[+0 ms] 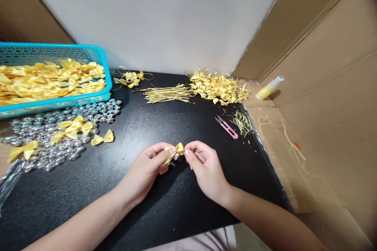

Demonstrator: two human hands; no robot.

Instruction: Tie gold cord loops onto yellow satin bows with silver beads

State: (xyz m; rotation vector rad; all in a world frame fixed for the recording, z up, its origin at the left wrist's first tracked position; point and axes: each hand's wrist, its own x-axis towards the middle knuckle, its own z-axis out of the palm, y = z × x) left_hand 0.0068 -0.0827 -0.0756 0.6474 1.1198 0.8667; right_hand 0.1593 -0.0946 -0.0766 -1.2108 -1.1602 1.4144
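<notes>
Over the middle of the black table, a yellow ribbon bow (179, 148) with gold cord strands and a small silver bead is held up between both hands. My left hand (153, 160) pinches the bow and its gold cords at the left side, thumb on top. On the other side, the thumb and forefinger of my right hand (204, 162) close on the bow's right edge. Part of the bow is hidden behind the fingers. A bundle of gold cords (167, 94) lies beyond the hands, beside a heap of finished-looking bows with beads (216, 86).
At left stands a turquoise basket (106, 71) full of yellow bows. Silver beads (53, 159) spread before it, with loose bows (103, 138) on and near them. Pink thread snips (226, 127) lie by cord scraps (242, 122). A yellow-white tube (269, 88) stands on cardboard at right.
</notes>
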